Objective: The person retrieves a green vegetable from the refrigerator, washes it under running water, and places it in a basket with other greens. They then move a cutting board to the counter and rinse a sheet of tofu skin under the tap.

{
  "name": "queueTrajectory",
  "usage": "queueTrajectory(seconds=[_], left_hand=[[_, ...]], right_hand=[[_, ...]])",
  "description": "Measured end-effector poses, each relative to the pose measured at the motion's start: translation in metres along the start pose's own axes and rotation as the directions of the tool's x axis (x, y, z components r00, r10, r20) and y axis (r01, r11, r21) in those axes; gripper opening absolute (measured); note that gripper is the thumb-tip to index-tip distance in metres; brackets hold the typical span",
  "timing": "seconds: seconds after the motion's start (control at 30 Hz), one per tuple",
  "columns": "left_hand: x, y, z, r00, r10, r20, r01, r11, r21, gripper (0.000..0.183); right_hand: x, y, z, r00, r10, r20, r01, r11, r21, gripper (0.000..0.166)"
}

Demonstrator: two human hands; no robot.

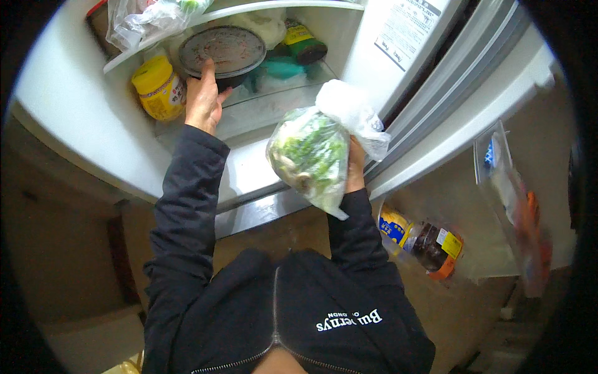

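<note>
My left hand [205, 100] grips the near edge of a round, dark lidded food container [223, 49] inside the refrigerator. The thumb lies on the lid, and other fingers go down beside and below the rim. Just left of that hand stands a yellow plastic jar [158, 89] with a yellow lid, slightly tilted. In front of the refrigerator opening, my right hand [356, 161] holds a clear plastic bag [310, 156] of green and pale vegetables. A white, crumpled plastic bag [348, 110] bunches above the same hand, whose fingers are mostly hidden.
A dark green jar [306, 44] lies on its side at the back right, beside a teal-lidded container [282, 70]. Overhead, a shelf [261, 5] carries a bulging plastic bag [154, 21]. At right, the open door's bins hold a dark jar [432, 248] and packages.
</note>
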State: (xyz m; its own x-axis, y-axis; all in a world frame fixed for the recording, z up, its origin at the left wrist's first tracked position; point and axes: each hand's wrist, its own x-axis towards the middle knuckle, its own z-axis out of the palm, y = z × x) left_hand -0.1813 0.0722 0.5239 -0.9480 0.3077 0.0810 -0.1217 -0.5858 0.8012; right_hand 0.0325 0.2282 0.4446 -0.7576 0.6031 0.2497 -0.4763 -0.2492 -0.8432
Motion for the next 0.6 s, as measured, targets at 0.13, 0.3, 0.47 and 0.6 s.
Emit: queueTrajectory(seconds=[0.13, 0.3, 0.47, 0.6], left_hand=[[-0.006, 0.001, -0.024, 0.998, 0.067, 0.019, -0.068, 0.996, 0.064, 0.052], [-0.091, 0.004, -0.031, 0.847, 0.214, 0.487, -0.481, 0.699, 0.529, 0.082], [-0.093, 0.002, -0.014, 0.6, 0.272, 0.752, -0.799, 0.237, 0.552, 0.047], [-0.062, 0.017, -0.019, 0.864, 0.06, 0.5, -0.335, 0.809, 0.482, 0.007]], right_hand=[[0.011, -0.006, 0.038, 0.939, -0.344, 0.008, 0.344, 0.938, -0.049, 0.018], [0.02, 0.012, 0.051, 0.895, -0.446, 0.002, 0.44, 0.881, -0.175, 0.025], [0.011, 0.034, 0.079, 0.795, -0.578, 0.184, 0.58, 0.637, -0.507, 0.02], [-0.006, 0.036, 0.079, 0.839, -0.46, 0.291, 0.536, 0.603, -0.591, 0.014]])
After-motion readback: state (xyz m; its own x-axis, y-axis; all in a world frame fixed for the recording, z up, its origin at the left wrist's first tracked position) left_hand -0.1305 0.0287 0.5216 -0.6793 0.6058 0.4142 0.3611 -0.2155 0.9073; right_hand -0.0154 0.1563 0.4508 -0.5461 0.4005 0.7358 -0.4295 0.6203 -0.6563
